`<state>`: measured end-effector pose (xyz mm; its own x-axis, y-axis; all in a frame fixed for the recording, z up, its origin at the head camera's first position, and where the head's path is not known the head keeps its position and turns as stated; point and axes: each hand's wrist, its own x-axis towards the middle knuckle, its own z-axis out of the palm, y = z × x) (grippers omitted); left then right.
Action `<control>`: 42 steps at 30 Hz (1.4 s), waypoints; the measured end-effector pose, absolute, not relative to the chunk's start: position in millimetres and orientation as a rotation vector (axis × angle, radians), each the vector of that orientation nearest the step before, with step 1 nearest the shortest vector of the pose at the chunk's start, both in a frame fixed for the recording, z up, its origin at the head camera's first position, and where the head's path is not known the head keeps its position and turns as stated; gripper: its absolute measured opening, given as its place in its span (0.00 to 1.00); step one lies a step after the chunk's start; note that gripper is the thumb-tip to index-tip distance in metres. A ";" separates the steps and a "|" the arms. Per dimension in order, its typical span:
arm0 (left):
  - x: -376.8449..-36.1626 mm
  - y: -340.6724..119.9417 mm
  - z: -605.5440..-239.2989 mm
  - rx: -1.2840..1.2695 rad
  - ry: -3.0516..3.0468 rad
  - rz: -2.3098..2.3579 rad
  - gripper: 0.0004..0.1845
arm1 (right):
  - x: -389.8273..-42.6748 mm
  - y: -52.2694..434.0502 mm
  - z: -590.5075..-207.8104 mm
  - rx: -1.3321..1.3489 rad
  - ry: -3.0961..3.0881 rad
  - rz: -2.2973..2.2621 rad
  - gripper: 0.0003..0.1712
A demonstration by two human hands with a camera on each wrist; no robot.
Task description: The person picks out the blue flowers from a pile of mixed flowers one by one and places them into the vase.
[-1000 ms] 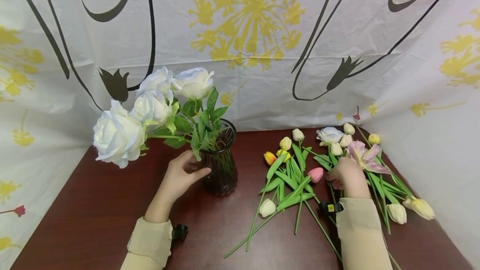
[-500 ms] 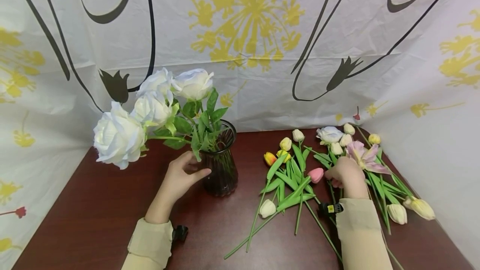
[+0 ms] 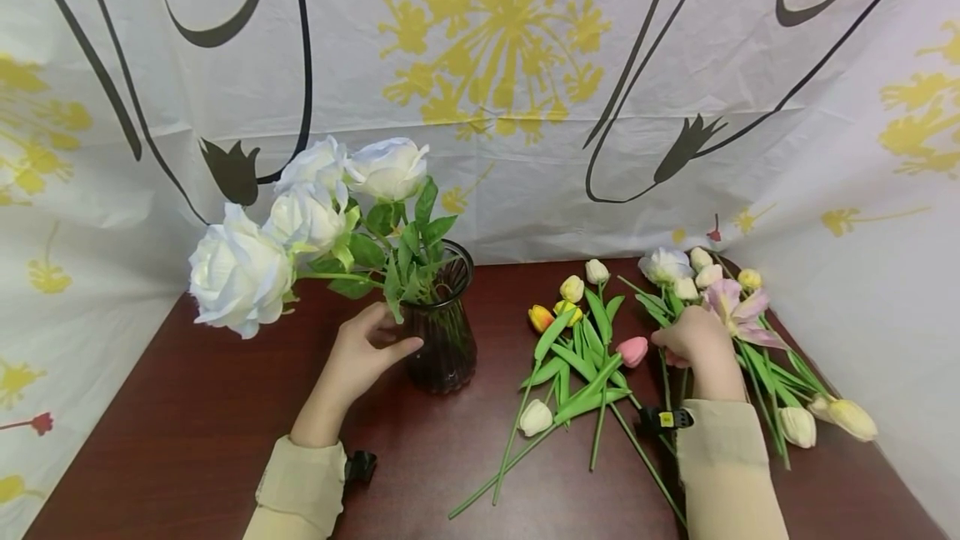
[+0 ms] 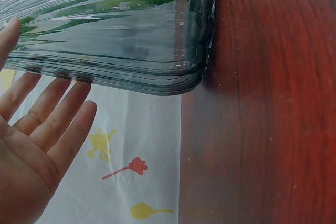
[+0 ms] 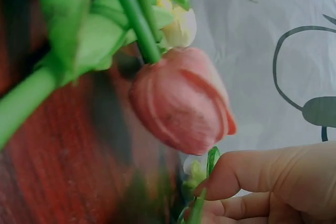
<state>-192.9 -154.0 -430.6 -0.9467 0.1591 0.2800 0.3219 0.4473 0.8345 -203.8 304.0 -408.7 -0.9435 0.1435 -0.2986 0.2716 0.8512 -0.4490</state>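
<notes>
A dark ribbed glass vase [image 3: 442, 352] stands upright on the table at centre left. Several pale blue-white roses [image 3: 242, 273] lean out of it to the left. My left hand [image 3: 358, 361] holds the vase's left side, with the thumb in front and the fingers behind; the fingertips touch the glass in the left wrist view. Over at the right-hand pile, my right hand [image 3: 703, 346] pinches a green flower stem [image 5: 196, 209] between thumb and fingers. Its bloom cannot be told for sure. Close by are a pink tulip [image 3: 633, 351], a blue-white rose [image 3: 664, 265] and a pink lily [image 3: 737, 311].
Left of the right hand lie loose tulips, among them an orange one [image 3: 540, 318] and a white one [image 3: 536, 417], with crossing stems. Cream tulips [image 3: 852, 420] lie at the far right. A patterned white cloth [image 3: 510, 190] hangs behind the dark red table [image 3: 420, 473].
My right hand has shifted slightly right and up. The blue-white rose, pale tulips and lily near it have moved a little with it. My left hand and the vase stay as they were.
</notes>
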 end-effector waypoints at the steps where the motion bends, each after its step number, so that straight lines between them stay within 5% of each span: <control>1: -193.0 -154.0 -430.8 -0.424 -2.532 -1.514 0.17 | -203.7 304.3 -407.9 0.314 2.775 -0.739 0.17; 42: -191.2 -153.1 -427.6 -0.411 -2.543 -1.525 0.19 | -199.4 288.0 -383.2 0.095 2.685 -1.229 0.13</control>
<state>-191.2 -153.1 -427.6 -0.9516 0.1571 0.2642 0.3070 0.4463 0.8406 -199.4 288.0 -383.2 -0.9805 -0.0197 -0.1955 0.1352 0.6548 -0.7436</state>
